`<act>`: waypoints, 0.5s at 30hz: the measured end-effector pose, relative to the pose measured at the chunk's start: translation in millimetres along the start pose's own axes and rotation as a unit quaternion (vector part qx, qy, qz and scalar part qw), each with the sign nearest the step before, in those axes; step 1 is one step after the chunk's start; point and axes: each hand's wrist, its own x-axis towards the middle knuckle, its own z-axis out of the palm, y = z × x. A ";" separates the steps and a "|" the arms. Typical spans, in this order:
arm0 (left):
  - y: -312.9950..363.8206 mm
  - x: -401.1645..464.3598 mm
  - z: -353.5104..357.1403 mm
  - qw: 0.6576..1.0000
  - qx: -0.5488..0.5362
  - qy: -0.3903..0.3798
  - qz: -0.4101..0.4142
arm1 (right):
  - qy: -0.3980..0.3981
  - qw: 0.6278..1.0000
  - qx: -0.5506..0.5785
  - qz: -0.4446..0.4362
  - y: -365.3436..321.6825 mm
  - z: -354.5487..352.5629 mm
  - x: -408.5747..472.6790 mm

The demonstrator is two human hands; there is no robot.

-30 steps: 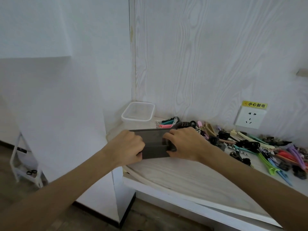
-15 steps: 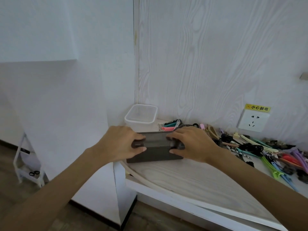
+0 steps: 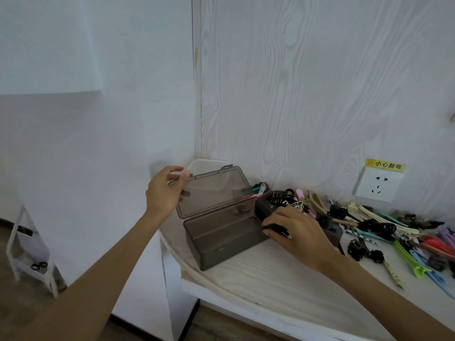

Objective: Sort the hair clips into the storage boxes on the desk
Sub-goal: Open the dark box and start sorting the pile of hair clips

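Note:
A smoky grey translucent storage box (image 3: 221,239) stands on the left end of the white desk (image 3: 270,279), its lid (image 3: 211,193) raised and leaning back. My left hand (image 3: 163,193) pinches the lid's upper left corner. My right hand (image 3: 293,235) grips the box's right end, fingers curled over a small black part that I cannot identify. A heap of hair clips (image 3: 384,232) in black, green, blue, pink and cream spreads along the wall to the right. More clips (image 3: 256,190) lie just behind the box.
A clear plastic box (image 3: 197,166) sits in the corner behind the grey lid. A wall socket (image 3: 378,185) with a yellow label is above the clips. The desk's curved front edge (image 3: 197,271) drops off at left. A white rack (image 3: 27,254) stands on the floor.
The grey box was closed under both hands; now its lid is swung up and back. My left hand rose with the lid, and my right hand shifted to the box's right end.

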 end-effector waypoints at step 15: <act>30.9 -35.7 6.4 0.973 0.173 0.064 0.138 | -0.017 0.998 0.057 0.011 0.6 0.2 8.4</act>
